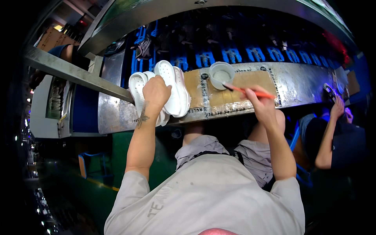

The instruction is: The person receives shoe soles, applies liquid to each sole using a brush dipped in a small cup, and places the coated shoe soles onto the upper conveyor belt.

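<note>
**Along the metal table: two hands, one brush, one cup, several white shoe pieces**

At the left part of the table (293, 87) lie the white shoe pieces (172, 98), at least four of them; they overlap, so an exact count cannot be made; the pieces lie under the left hand (156, 92) and to both sides of it; the left hand is curled down onto them, its fingertips hidden, so I cannot tell whether it pinches one or only presses.

Right of the pieces stands one translucent cup (222, 76) with pale contents, upright on taped cardboard (227, 100); the right hand (263, 103) pinches one brush (268, 95) with an orange-red handle; its dark tip points left, at the cup's near side, though whether they touch is unclear; the shoe pieces are well to the left of this hand, beyond the cup; farther right, one co-worker (325, 135) handles one shoe (329, 90).
</note>
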The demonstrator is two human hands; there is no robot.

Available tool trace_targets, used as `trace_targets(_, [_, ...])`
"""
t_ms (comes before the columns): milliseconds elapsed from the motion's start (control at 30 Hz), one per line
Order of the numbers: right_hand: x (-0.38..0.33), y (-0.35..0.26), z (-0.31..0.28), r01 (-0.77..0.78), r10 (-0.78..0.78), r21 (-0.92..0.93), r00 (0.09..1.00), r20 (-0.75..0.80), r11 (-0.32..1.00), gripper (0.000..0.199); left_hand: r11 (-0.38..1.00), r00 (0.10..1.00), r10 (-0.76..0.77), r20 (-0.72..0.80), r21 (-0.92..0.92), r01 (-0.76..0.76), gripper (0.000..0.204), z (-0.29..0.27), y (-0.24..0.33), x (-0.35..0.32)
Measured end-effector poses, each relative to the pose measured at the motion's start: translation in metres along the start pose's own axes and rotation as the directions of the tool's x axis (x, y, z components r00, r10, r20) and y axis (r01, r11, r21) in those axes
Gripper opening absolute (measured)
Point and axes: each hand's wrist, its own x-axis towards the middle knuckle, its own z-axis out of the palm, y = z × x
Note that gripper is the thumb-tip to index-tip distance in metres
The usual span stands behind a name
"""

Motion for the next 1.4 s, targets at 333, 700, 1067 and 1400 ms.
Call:
trace_targets(333, [0.097,-0.019,0.019,0.048,0.061,-0.557,0.982,0.176,0.829,0.028,0.982,1.0,0.005,0.015,-0.188,-0.002,0.027,0.023,-0.015,0.01])
trace_targets(700, [0.066,-0.009,0.009,-0.023,0.017,-0.369,1.0,-0.02,0.929,0.03,-0.882,0.881,0.467,0.077,-0.03,0.47,0.08,0.063,0.022,-0.099])
trace_targets(1067, [0.024,-0.021,0.042,-0.022,-0.02,0.152,0.964,0.264,0.988,0.025,-0.885,0.881,0.463,-0.097,-0.004,0.465,0.066,0.101,0.061,-0.114])
trace_targets(1400, [0.034,-0.05,0.048,0.23,-0.18,-0.059,0.876,0.447,0.971,0.02,-0.796,0.907,0.421,-0.021,-0.487,0.359,0.093,0.071,0.053,-0.109])
